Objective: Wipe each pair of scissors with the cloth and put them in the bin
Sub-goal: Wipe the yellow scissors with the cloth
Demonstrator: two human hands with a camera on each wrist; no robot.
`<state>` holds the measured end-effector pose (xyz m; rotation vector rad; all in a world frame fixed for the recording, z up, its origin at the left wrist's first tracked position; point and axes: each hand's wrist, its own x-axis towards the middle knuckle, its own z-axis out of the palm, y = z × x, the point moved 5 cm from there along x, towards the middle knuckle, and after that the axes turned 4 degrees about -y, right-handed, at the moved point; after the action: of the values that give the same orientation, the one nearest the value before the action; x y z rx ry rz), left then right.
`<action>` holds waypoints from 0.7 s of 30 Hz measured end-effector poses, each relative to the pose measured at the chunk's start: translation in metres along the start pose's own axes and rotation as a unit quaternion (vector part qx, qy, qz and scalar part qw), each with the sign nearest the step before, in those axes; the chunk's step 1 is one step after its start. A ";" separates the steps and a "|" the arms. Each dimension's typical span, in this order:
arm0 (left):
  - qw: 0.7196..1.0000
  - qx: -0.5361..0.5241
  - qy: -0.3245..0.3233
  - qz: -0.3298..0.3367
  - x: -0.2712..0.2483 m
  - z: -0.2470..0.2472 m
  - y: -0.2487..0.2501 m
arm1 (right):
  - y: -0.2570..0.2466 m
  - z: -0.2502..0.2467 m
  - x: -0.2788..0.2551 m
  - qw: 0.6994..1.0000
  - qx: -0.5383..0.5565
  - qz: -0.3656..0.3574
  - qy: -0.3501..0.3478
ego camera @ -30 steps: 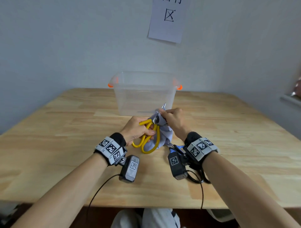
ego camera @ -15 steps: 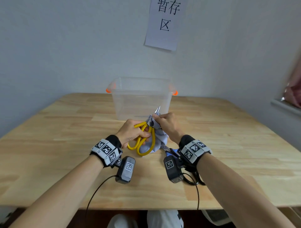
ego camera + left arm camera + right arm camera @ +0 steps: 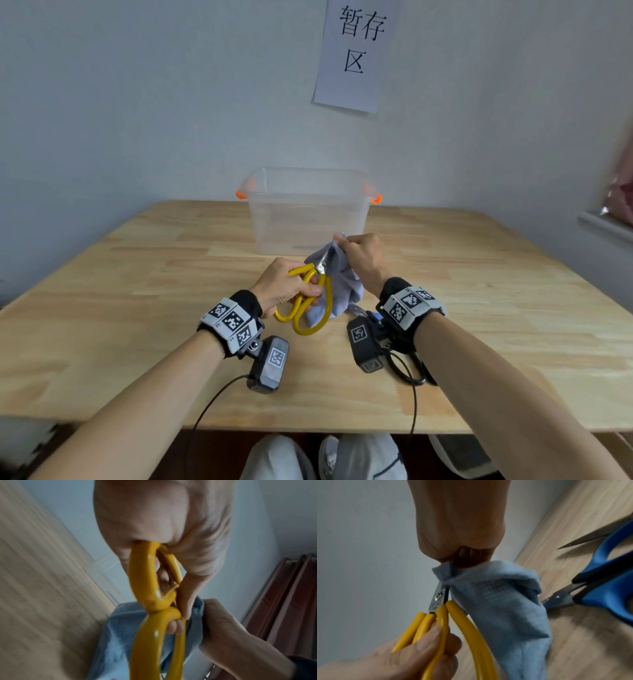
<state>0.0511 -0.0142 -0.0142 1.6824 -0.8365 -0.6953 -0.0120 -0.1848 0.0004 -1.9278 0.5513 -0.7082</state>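
Note:
My left hand (image 3: 286, 286) grips the handles of the yellow scissors (image 3: 313, 301), held above the wooden table (image 3: 102, 308) in front of the clear bin (image 3: 308, 212). My right hand (image 3: 359, 255) pinches the pale blue cloth (image 3: 342, 291) around the blades, which the cloth and fingers hide past the pivot (image 3: 438, 596). The rest of the cloth (image 3: 501, 609) hangs down to the table. In the left wrist view the yellow scissors (image 3: 150, 601) run through my left hand (image 3: 163, 527) in front of the cloth (image 3: 116, 635). A second pair, the blue scissors (image 3: 599, 588), lies on the table under my right wrist.
The clear bin has orange handle clips (image 3: 242, 194) and stands at the back of the table near the wall. A paper sign (image 3: 356, 54) hangs on the wall above it. A curtain (image 3: 291, 601) is off to the right.
My right hand has slid the cloth up the blades, so the bare tip that showed earlier is now covered. The head camera tilted up, bringing more of the wall sign into view.

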 end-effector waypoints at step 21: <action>1.000 0.013 -0.016 0.003 0.013 -0.017 -0.004 | 0.004 0.014 0.013 0.999 -0.035 -0.026 -0.006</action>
<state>0.0732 -0.0149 -0.0142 1.6949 -0.8755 -0.7107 0.0062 -0.1857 -0.0046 -2.0164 0.5262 -0.7188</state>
